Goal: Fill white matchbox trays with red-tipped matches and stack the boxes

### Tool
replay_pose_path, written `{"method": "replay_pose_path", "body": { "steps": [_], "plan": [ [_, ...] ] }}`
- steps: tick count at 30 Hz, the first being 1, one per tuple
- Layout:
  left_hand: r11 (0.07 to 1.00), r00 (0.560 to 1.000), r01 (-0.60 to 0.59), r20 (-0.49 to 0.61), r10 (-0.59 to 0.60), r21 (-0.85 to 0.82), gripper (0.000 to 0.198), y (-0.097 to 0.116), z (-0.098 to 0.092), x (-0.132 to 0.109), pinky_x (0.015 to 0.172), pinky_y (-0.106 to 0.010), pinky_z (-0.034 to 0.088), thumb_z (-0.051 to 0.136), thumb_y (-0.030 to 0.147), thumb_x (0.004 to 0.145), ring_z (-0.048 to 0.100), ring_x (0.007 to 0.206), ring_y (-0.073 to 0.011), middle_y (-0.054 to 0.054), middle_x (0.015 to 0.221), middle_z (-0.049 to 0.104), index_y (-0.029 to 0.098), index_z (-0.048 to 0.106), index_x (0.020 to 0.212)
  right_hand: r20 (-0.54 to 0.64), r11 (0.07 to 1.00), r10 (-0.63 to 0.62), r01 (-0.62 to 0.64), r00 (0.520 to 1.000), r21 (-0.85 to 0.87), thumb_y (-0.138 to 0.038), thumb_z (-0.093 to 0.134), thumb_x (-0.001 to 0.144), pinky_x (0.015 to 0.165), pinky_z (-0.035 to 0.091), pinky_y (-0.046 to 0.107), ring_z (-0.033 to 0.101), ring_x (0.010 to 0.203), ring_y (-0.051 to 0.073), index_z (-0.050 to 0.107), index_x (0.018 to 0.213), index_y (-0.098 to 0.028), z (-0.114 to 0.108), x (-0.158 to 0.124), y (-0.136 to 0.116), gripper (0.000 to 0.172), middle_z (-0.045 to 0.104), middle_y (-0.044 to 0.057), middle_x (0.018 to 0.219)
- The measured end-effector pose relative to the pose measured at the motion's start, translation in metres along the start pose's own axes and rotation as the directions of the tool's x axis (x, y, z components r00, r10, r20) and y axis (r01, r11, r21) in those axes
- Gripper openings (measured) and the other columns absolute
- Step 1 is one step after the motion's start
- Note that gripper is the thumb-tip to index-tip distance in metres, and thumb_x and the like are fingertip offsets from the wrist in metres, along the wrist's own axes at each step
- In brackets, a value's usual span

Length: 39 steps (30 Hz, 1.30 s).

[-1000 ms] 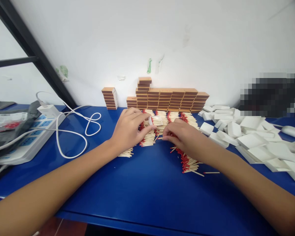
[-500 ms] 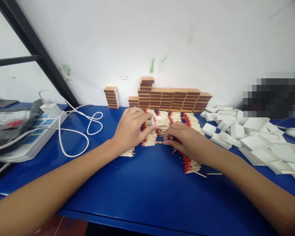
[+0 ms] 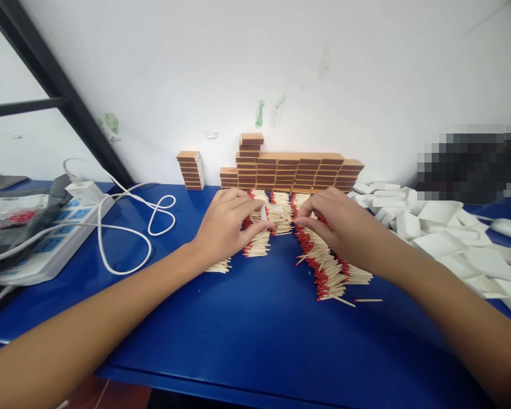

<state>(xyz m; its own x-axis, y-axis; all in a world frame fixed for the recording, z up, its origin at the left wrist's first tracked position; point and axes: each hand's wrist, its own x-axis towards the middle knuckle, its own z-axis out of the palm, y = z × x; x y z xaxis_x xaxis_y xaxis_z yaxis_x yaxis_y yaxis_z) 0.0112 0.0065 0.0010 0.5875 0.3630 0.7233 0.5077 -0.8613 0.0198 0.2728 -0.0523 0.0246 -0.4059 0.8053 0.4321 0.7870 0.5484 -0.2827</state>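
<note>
We saw the left hand point(image 3: 223, 227) near the back of the glossy blue counter point(image 3: 246, 324), its grip closed on a small white cardboard tray point(image 3: 273, 210), with the thumb below and the fingers over the near edge, so the tray sat tilted just above the rows of red-tipped wooden matchsticks point(image 3: 323, 267). The right hand point(image 3: 340, 227) hovered just beside the tray, its grip pinched together, as far as we could tell on a few of those matchsticks, though the fingers hid most of them. Behind the hands a wall of closed brown cardboard matchboxes point(image 3: 298, 173) stood stacked against the white wall point(image 3: 238, 68), with a shorter stack point(image 3: 190, 169) set apart to its left. That much looked finished to us. A good deal did not: several long rows of matchsticks lay loose on the counter, one stray matchstick point(image 3: 368, 300) lay apart from them, and a wide heap of empty white cardboard trays point(image 3: 434, 227) covered the right side. At the left a white power strip point(image 3: 46, 250) lay with a looping white cable point(image 3: 127, 227) plugged in, and a black metal frame point(image 3: 63, 85) slanted up across the wall — a plain, brightly lit corner.
</note>
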Motion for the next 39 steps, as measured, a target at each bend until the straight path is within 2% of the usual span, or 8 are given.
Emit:
{"method": "replay_pose_path", "body": {
  "steps": [4,10,15,23,28,33,36,39],
  "plan": [
    [0.995,1.0,-0.021,0.012,0.022,-0.095,0.04,0.005,0.0,0.001,0.097,-0.041,0.049,0.074,0.052,0.096,0.069,0.103,-0.0243,-0.005,0.092,0.079,0.017,0.074,0.114,-0.053,1.0,0.009,-0.009,0.999,-0.003,-0.034,0.054,0.105,0.079,0.042,0.04,0.057,0.089,0.027,0.059,0.09,-0.024,0.002,0.001,-0.005,0.019,0.067,0.007,0.089],
    [0.977,0.999,-0.015,-0.036,0.008,-0.211,0.04,0.012,0.0,0.003,0.091,-0.038,0.051,0.077,0.053,0.093,0.071,0.097,-0.022,-0.004,0.092,0.079,0.018,0.075,0.113,-0.119,0.994,-0.105,0.103,0.987,-0.023,-0.026,0.058,0.104,0.082,0.041,0.042,0.054,0.09,0.027,0.06,0.093,-0.024,0.006,0.001,-0.013,0.012,0.068,0.007,0.093],
    [0.972,0.999,-0.005,-0.043,-0.005,-0.237,0.038,0.012,-0.001,0.004,0.091,-0.038,0.052,0.079,0.051,0.091,0.071,0.096,-0.0218,-0.004,0.092,0.079,0.019,0.076,0.112,-0.117,0.983,-0.181,0.183,0.976,0.005,-0.023,0.061,0.104,0.082,0.043,0.041,0.053,0.089,0.025,0.062,0.094,-0.023,0.004,0.001,-0.013,0.01,0.066,0.006,0.092],
    [0.961,0.999,0.003,-0.035,-0.013,-0.277,0.038,0.015,0.0,0.003,0.092,-0.037,0.053,0.082,0.048,0.09,0.072,0.098,-0.0217,-0.004,0.094,0.079,0.019,0.077,0.114,-0.285,0.989,-0.146,0.145,0.947,-0.023,-0.027,0.065,0.102,0.078,0.044,0.042,0.056,0.087,0.025,0.067,0.094,-0.025,0.006,0.002,-0.019,0.009,0.068,0.005,0.088],
    [0.957,0.999,0.008,-0.04,-0.021,-0.289,0.036,0.016,-0.001,0.004,0.092,-0.037,0.053,0.081,0.048,0.091,0.071,0.097,-0.0213,-0.004,0.095,0.079,0.019,0.077,0.112,-0.287,0.986,-0.166,0.168,0.944,-0.018,-0.027,0.064,0.102,0.08,0.047,0.043,0.058,0.09,0.026,0.07,0.096,-0.024,0.01,0.002,-0.018,0.009,0.07,0.007,0.092],
    [0.971,0.993,0.095,-0.046,-0.107,-0.218,0.033,0.009,-0.001,0.003,0.091,-0.038,0.054,0.081,0.048,0.091,0.07,0.097,-0.022,-0.006,0.1,0.079,0.019,0.078,0.108,-0.336,0.995,-0.104,0.1,0.936,-0.031,-0.028,0.061,0.103,0.08,0.045,0.044,0.058,0.086,0.026,0.07,0.094,-0.026,0.002,0.004,-0.012,0.013,0.069,0.006,0.087],
    [0.974,0.983,0.156,-0.067,-0.169,-0.167,0.031,0.005,0.0,0.003,0.09,-0.039,0.053,0.081,0.048,0.091,0.071,0.097,-0.0226,-0.006,0.1,0.08,0.02,0.078,0.105,-0.296,0.996,-0.087,0.076,0.951,-0.051,-0.028,0.062,0.102,0.078,0.044,0.044,0.056,0.086,0.027,0.07,0.09,-0.025,0.006,0.003,-0.006,0.015,0.067,0.007,0.084],
    [0.971,0.974,0.195,-0.088,-0.208,-0.141,0.03,0.004,-0.001,0.003,0.091,-0.039,0.053,0.078,0.05,0.093,0.072,0.096,-0.0227,-0.004,0.097,0.08,0.02,0.078,0.102,-0.166,0.994,-0.107,0.1,0.98,-0.051,-0.026,0.064,0.1,0.082,0.046,0.045,0.056,0.092,0.028,0.074,0.091,-0.023,0.018,0.0,0.0,0.014,0.068,0.009,0.091]
  ]
}}
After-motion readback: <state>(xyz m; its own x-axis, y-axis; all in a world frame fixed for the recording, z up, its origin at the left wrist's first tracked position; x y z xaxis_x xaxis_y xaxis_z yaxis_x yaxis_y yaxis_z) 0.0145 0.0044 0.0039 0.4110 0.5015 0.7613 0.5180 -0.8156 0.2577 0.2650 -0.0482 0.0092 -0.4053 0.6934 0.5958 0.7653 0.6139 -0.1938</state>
